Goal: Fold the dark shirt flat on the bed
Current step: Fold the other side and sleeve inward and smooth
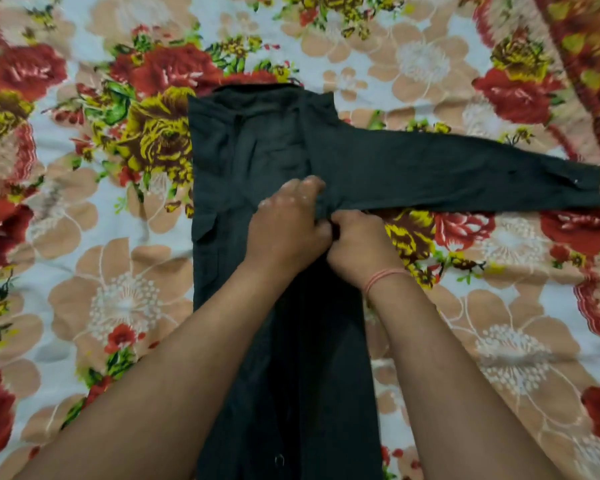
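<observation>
Okay, dark shirt: lying flat in the middle of the bed, running lengthwise away from the person, collar at the far end, hem end running out of view at the near edge.
Left side of shirt: lying in a straight edge, looking folded in over the body; pocket flap showing near that edge.
Sleeve: stretching out to the person's right across the floral sheet, lying flat, cuff sitting at the far right end.
Left hand: resting knuckles-up on the shirt body, fingers curling down into the cloth where the sleeve is joining the body, bunching it a little.
Right hand: sitting at the shirt's right edge just under the sleeve, fingers curling in and pinching the cloth there; fingertips hidden, so exact grip unclear.
Hands: touching each other, side by side.
Thread band: pink, circling the right wrist.
Forearms: both reaching in from the near edge, crossing over the lower part of the shirt.
Button: showing on the shirt's near end, between the forearms.
</observation>
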